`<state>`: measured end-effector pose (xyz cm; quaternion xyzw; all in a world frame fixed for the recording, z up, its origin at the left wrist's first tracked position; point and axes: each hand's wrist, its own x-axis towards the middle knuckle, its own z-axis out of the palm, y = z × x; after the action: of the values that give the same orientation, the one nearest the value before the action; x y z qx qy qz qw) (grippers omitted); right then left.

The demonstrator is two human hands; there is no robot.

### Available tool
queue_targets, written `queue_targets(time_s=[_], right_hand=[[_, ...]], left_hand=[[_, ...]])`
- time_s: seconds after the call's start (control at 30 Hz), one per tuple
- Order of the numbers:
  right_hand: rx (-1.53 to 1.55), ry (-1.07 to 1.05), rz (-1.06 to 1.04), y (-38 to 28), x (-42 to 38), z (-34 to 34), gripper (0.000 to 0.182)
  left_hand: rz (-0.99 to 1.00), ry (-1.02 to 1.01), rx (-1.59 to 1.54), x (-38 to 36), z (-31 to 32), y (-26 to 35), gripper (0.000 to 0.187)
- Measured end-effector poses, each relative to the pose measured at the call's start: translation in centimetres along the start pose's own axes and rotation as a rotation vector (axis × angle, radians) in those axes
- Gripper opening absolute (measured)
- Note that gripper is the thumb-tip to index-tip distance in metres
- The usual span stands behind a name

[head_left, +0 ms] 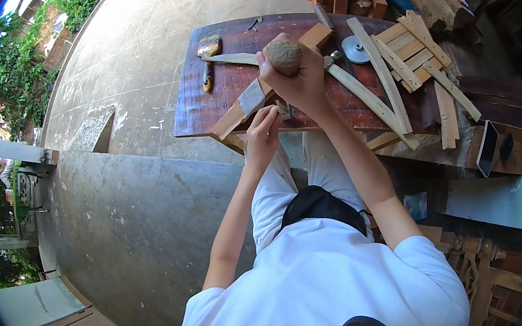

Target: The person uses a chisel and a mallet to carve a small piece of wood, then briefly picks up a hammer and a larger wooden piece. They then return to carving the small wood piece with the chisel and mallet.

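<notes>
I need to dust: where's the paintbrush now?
In the head view, the paintbrush lies on the table near its far left corner, left of the right hand.

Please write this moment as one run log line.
right hand: grips brown round-ended object | left hand: curled at near edge of red-brown wooden table, contents unclear | on table: flat brush with yellow-and-black handle

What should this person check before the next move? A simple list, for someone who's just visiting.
1. Right hand gripping the round-ended wooden tool: ok.
2. Left hand holding something firmly: cannot tell, its fingers hide that.
3. Wooden bar lying across the table: ok.
4. Brush apart from both hands: ok.
5. Tabletop free of loose tools: not ok, the brush and hammer lie there.
</notes>
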<state>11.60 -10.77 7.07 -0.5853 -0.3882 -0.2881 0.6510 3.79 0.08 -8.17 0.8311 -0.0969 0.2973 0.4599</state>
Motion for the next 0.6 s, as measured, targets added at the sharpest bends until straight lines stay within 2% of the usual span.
queue_targets(time_s=[0.07,0.17,0.27,0.37,0.47,0.6], right_hand=[[0.019,0.016,0.074,0.9,-0.3,0.0,0.011],[0.015,0.018,0.062,0.0,0.3,-0.1,0.011],[0.004,0.027,0.094,0.6,-0.5,0.1,0.012],[-0.006,0.042,0.147,1.1,-0.3,0.0,0.012],[0.039,0.057,0.046,0.0,0.1,-0.3,0.012],[-0.011,0.018,0.106,2.5,-1.2,0.1,0.012]], left_hand=[[-0.003,-0.003,-0.023,0.1,0.3,-0.5,0.022],[0.058,0.001,-0.005,0.4,0.0,-0.3,0.022],[0.001,0.001,-0.036,0.1,0.3,-0.5,0.027],[0.03,-0.019,-0.027,0.3,0.1,-0.8,0.023],[0.026,-0.016,-0.031,0.8,-0.4,0.4,0.023],[0.006,-0.008,-0.055,0.9,0.1,-0.3,0.023]])
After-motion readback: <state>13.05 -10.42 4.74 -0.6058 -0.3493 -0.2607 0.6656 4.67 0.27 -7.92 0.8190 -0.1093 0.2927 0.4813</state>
